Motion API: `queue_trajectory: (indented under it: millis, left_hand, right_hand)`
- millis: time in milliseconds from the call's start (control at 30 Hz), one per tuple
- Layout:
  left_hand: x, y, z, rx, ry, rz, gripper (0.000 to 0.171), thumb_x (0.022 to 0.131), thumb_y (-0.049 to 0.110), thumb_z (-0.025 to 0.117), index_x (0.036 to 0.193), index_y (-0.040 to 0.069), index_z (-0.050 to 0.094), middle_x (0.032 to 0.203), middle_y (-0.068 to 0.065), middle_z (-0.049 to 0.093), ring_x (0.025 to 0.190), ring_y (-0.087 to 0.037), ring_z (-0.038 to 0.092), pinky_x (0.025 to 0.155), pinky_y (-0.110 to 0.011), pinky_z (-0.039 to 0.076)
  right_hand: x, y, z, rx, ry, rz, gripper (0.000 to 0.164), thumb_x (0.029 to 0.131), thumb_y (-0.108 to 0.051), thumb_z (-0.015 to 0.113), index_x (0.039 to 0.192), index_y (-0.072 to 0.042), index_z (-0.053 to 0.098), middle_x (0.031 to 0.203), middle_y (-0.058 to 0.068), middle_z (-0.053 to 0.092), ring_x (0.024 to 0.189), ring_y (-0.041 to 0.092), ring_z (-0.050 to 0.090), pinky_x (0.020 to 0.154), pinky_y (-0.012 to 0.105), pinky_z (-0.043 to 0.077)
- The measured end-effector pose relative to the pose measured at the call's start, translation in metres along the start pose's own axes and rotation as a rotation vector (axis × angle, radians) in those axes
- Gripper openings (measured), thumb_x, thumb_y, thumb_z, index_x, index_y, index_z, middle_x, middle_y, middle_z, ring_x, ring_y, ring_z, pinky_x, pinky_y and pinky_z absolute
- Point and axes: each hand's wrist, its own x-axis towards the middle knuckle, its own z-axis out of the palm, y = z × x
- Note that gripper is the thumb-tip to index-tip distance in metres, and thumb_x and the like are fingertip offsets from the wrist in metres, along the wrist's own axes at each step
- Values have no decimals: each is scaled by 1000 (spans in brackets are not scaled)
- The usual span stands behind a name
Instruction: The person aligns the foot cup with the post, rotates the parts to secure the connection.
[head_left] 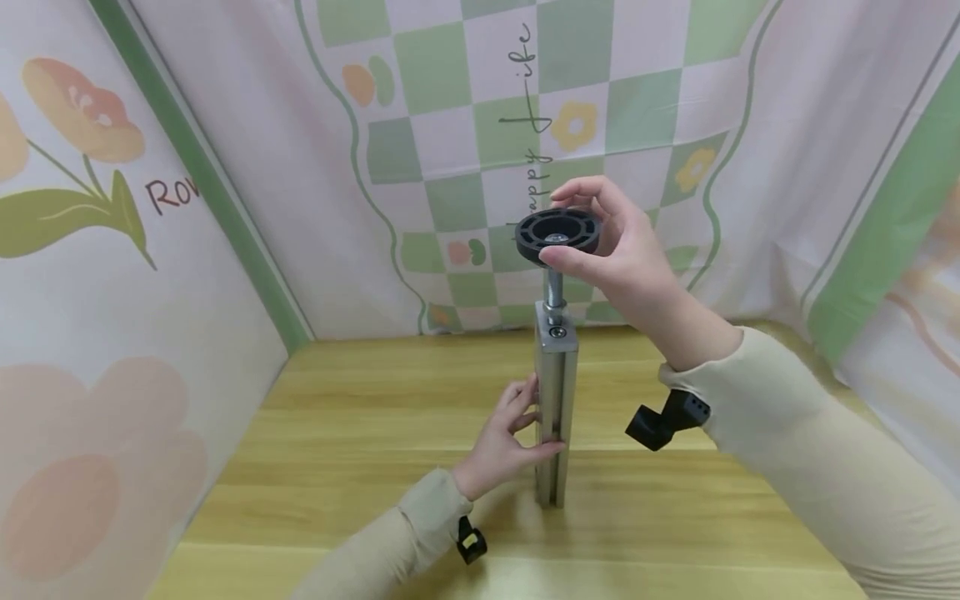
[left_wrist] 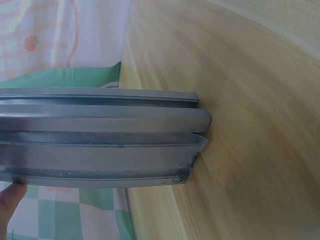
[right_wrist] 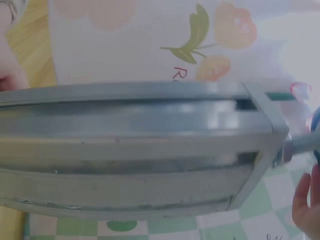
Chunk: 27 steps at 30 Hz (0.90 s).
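Observation:
An aluminium profile point(head_left: 550, 392) with long grooves stands upright on the wooden table, its lower end point(left_wrist: 192, 120) close against the wood in the left wrist view. My left hand point(head_left: 501, 446) grips it low down, thumb on the near side and fingers on the far side. A metal end plate point(right_wrist: 262, 140) with a bolt caps the top. Out of that plate rises a threaded rod point(head_left: 554, 287) with a nut, carrying a black round levelling foot point(head_left: 530, 243). My right hand point(head_left: 626, 250) holds the foot's rim between thumb and fingers; part of the rim is hidden behind the hand.
The wooden table point(head_left: 360, 467) lies under the profile. Printed cloth point(head_left: 442, 125) with green checks hangs close behind, and more cloth point(head_left: 90, 308) walls the left side. A black wrist mount point(head_left: 667, 419) sits on the right sleeve, another mount point(head_left: 471, 540) on the left.

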Motion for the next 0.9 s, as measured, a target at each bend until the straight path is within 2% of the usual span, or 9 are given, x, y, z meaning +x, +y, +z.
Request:
queue_trajectory:
  millis: [133, 333, 467, 567, 633, 700, 800, 900]
  left_hand:
    - [1, 1, 0, -6, -4, 5, 115, 74, -11, 73, 148, 46, 5, 125, -24, 38, 111, -21, 47, 88, -31, 55]
    - [0, 4, 0, -25, -5, -51, 115, 75, -10, 73, 145, 52, 6, 126, -23, 37, 112, -19, 45, 90, -31, 54]
    - [0, 4, -1, -28, -8, -58, 114, 75, -9, 73, 147, 48, 5, 127, -22, 37, 113, -19, 45, 91, -31, 54]
    - [0, 4, -1, -27, -9, -57, 111, 76, -9, 73, 149, 42, 5, 127, -22, 37, 113, -18, 45, 90, -32, 54]
    - [-1, 3, 0, -23, -7, -52, 110, 76, -9, 73, 150, 39, 6, 127, -22, 37, 113, -18, 45, 90, -32, 54]
    - [-1, 3, 0, -20, -5, -48, 110, 76, -9, 73, 150, 38, 6, 127, -22, 37, 113, -18, 45, 90, -32, 54]
    - [-1, 2, 1, -14, -5, -42, 110, 76, -9, 73, 150, 39, 6, 126, -22, 37, 113, -18, 45, 91, -32, 54]
    - [-1, 3, 1, -17, -3, -47, 112, 75, -9, 73, 148, 44, 7, 126, -23, 37, 114, -17, 44, 92, -32, 53]
  right_hand:
    - [-4, -4, 6, -169, 91, -19, 40, 78, 6, 69, 108, -15, 53, 103, 5, 54, 84, 13, 60, 68, 17, 52]
    - [-6, -4, 18, -463, 256, -79, 43, 73, -10, 80, 107, -6, 53, 100, -5, 49, 93, 12, 50, 71, 19, 43]
    - [-5, 1, 21, -533, 313, -150, 48, 71, -12, 82, 106, 1, 53, 99, -10, 46, 94, 8, 45, 69, 22, 36]
    - [-4, 3, 22, -555, 317, -196, 49, 70, -11, 81, 106, 4, 52, 98, -9, 45, 92, 7, 43, 69, 22, 35]
    - [-4, 4, 19, -517, 288, -198, 47, 73, -13, 78, 109, 2, 51, 98, -7, 46, 90, 9, 43, 69, 22, 35]
    - [-2, 5, 15, -403, 238, -201, 40, 77, -15, 70, 110, -3, 51, 101, -3, 46, 92, 11, 44, 72, 22, 37]
    - [6, 9, 6, -83, 87, -155, 30, 84, -21, 59, 110, -10, 51, 104, 3, 48, 89, 13, 50, 76, 20, 44]
    - [17, 16, -6, 226, -123, -62, 25, 90, -27, 53, 110, -12, 52, 108, 7, 53, 92, 14, 54, 83, 23, 48]
